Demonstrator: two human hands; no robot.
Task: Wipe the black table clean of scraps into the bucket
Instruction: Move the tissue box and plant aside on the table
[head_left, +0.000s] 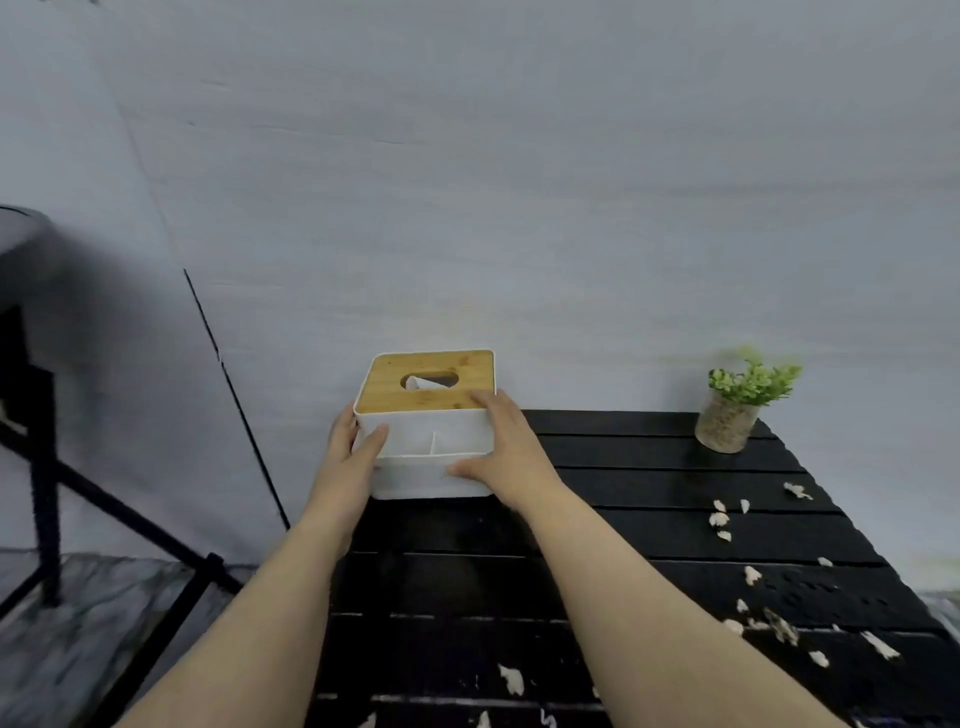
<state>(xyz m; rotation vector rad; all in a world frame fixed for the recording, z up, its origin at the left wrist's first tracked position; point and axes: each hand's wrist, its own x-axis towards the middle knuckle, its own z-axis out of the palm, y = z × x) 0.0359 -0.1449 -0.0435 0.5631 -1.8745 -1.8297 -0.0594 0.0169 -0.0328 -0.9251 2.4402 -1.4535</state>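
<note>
Scraps (722, 519) of pale material lie strewn over the right and lower parts of the black slatted worktop (649, 519), which fills the lower right of the frame. At the far left stands a dark metal frame (47, 493) on the floor, partly blurred. Left of centre, the left hand (356, 447) presses its palm against the left side of a white tissue box (426, 447), thumb laid on the front rim, fingers loosely spread. The box has a wooden lid (431, 382) with an oval slot showing a tissue, and sits at the worktop's back left corner. The right hand (504, 447) clasps the box's right side, fingers open and flat over lid edge and front wall. At the right rear, a small potted plant (737, 405) stands on the worktop.
</note>
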